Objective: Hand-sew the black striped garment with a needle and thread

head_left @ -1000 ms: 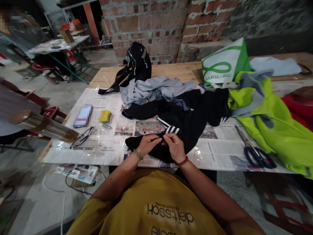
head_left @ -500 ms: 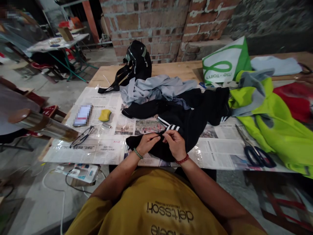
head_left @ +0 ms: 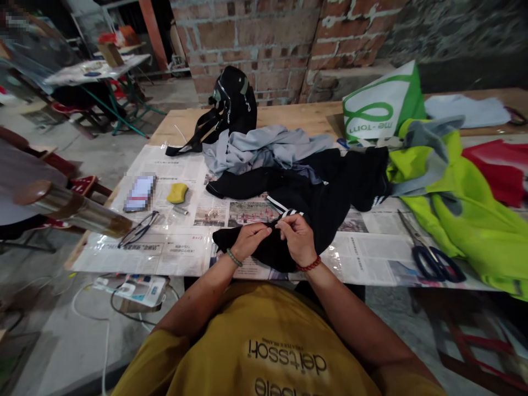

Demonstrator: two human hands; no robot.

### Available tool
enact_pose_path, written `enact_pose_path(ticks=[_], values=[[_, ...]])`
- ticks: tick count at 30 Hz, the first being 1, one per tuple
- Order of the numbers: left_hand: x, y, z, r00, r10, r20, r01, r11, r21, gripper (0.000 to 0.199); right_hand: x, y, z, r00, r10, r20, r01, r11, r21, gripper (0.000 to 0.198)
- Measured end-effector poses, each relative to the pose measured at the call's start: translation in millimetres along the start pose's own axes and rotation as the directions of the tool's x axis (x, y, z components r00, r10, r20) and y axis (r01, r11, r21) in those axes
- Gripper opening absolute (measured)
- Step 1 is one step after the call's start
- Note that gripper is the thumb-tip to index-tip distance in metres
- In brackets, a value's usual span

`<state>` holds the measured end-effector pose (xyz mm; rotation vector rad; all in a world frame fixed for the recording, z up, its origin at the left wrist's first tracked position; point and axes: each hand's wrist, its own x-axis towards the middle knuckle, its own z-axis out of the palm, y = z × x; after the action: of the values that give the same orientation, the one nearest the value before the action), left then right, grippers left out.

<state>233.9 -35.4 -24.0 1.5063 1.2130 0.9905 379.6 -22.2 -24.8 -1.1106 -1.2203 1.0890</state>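
Observation:
A black garment with white stripes (head_left: 317, 212) lies spread on the newspaper-covered table in front of me. My left hand (head_left: 251, 239) is closed on its near part, thumb and fingers pinching the black cloth. Close beside it, my right hand (head_left: 297, 237) is closed in a pinch just above the same cloth, near the white stripes. Whatever sits between the right fingertips is too small to make out. Behind the garment lies a crumpled grey cloth (head_left: 264, 148).
Left on the table are a phone (head_left: 139, 192), yellow sponge (head_left: 177, 192), glasses (head_left: 139, 228) and a tilted bottle (head_left: 78, 209). Scissors (head_left: 429, 253) and a lime-green garment (head_left: 462, 209) lie right. A black bag (head_left: 235, 102) and a green-white bag (head_left: 381, 104) stand behind. People sit at left.
My right hand has shifted very slightly, its fingers rising a little from the cloth. My left hand keeps its place on the black garment.

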Motion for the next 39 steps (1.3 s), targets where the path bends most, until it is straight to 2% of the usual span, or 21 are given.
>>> enact_pose_path(ticks=[3, 7, 9, 11, 14, 16, 18, 21, 25, 27, 30, 34, 39], values=[[-0.1, -1.9, 0.0, 1.000, 0.030, -0.003, -0.030, 0.999, 0.018, 0.035, -2.7, -1.5, 2.0, 1.000, -0.020, -0.008, 0.020, 0.999, -0.025, 0.013], [1.7, -7.1, 1.2, 0.992, 0.127, -0.010, -0.125, 0.985, 0.118, 0.032, -9.8, 1.6, 3.5, 0.994, -0.105, 0.038, 0.111, 0.969, -0.221, 0.011], [2.2, -8.3, 1.5, 0.988, 0.151, -0.007, -0.149, 0.978, 0.144, 0.031, -8.7, 2.2, 1.9, 0.992, -0.111, 0.054, 0.121, 0.957, -0.264, 0.011], [1.9, -8.6, 1.3, 0.989, 0.151, -0.007, -0.148, 0.977, 0.151, 0.032, -2.8, -0.3, -2.0, 0.996, -0.092, 0.022, 0.095, 0.969, -0.230, 0.011], [0.7, -8.6, 0.7, 0.991, 0.133, -0.013, -0.129, 0.979, 0.155, 0.035, 10.6, -10.1, -9.1, 0.993, -0.086, -0.086, 0.078, 0.993, -0.089, 0.013], [0.4, -8.7, 0.6, 0.993, 0.117, -0.019, -0.113, 0.982, 0.150, 0.036, 17.4, -18.2, -11.9, 0.993, -0.069, -0.096, 0.070, 0.998, 0.007, 0.014], [0.5, -8.1, 0.7, 0.996, 0.091, -0.021, -0.088, 0.989, 0.122, 0.035, 20.3, -25.1, -12.4, 0.999, -0.007, -0.040, 0.011, 0.995, 0.102, 0.014], [0.6, -5.5, 0.4, 0.999, 0.048, 0.001, -0.048, 0.997, 0.062, 0.033, 19.7, -31.9, -11.6, 0.985, 0.153, 0.085, -0.170, 0.950, 0.262, 0.019], [0.4, -3.4, -0.9, 1.000, 0.015, 0.016, -0.016, 1.000, 0.015, 0.033, 22.5, -38.2, -14.4, 0.897, 0.332, 0.292, -0.430, 0.809, 0.400, 0.025], [0.6, -4.0, -1.2, 1.000, 0.010, 0.006, -0.010, 1.000, 0.003, 0.034, 27.5, -42.4, -17.0, 0.874, 0.356, 0.332, -0.475, 0.772, 0.423, 0.023], [1.1, -5.3, -1.3, 1.000, 0.000, -0.001, 0.000, 1.000, -0.031, 0.035, 37.2, -50.6, -20.8, 0.916, 0.295, 0.272, -0.392, 0.803, 0.449, 0.021], [1.5, -7.3, -1.8, 1.000, -0.020, -0.005, 0.020, 0.997, -0.078, 0.035, 48.5, -62.8, -26.3, 0.984, 0.119, 0.132, -0.163, 0.897, 0.410, 0.026], [1.2, -11.4, -2.4, 0.999, -0.037, -0.011, 0.036, 0.995, -0.095, 0.035, 58.7, -79.2, -38.8, 0.997, -0.076, 0.020, 0.066, 0.951, 0.302, 0.027]])
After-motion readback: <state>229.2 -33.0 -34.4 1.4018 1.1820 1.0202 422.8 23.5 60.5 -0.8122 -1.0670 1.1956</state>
